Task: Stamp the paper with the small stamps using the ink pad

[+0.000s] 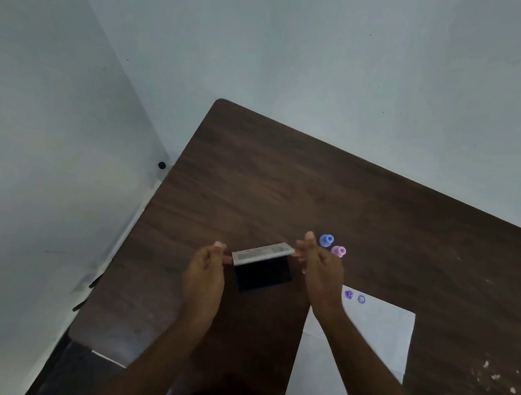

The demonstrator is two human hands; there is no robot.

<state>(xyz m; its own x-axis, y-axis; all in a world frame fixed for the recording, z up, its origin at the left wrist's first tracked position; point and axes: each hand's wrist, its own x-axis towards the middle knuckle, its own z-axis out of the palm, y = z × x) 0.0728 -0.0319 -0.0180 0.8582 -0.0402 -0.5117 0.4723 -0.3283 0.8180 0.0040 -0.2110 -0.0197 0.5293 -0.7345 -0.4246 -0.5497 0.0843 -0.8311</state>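
Both hands, left hand [205, 276] and right hand [321, 268], are pinching the ink pad [262, 272] lid's ends, while the stamps [332, 245] are sitting at one o'clock, nearer the right hand.

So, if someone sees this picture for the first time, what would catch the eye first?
Probably the two hands, left hand and right hand, holding the grey lid over the dark ink pad at the middle of the brown table. Next, the blue stamp and pink stamp beyond the right hand, and two purple prints on the white paper.
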